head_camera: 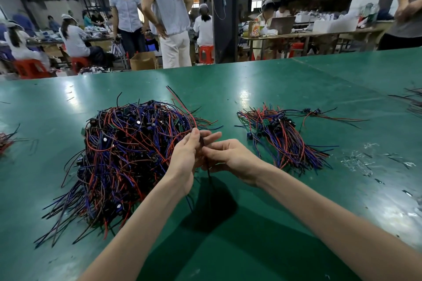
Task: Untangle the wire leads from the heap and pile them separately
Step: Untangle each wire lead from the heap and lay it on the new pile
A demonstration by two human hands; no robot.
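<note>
A big tangled heap of red, blue and black wire leads (123, 157) lies on the green table (262, 89), left of centre. A smaller sorted pile of leads (283, 139) lies to the right. My left hand (185, 162) and my right hand (230, 157) meet just right of the heap. Both pinch one wire lead (209, 173) between them. Its red wire arcs up and back over the heap; its dark and blue ends hang down below my hands.
Scraps of clear plastic (365, 159) litter the table at the right. More wires lie at the far right edge (413, 100) and far left edge (4, 141). Beyond the table, people stand and sit at other benches.
</note>
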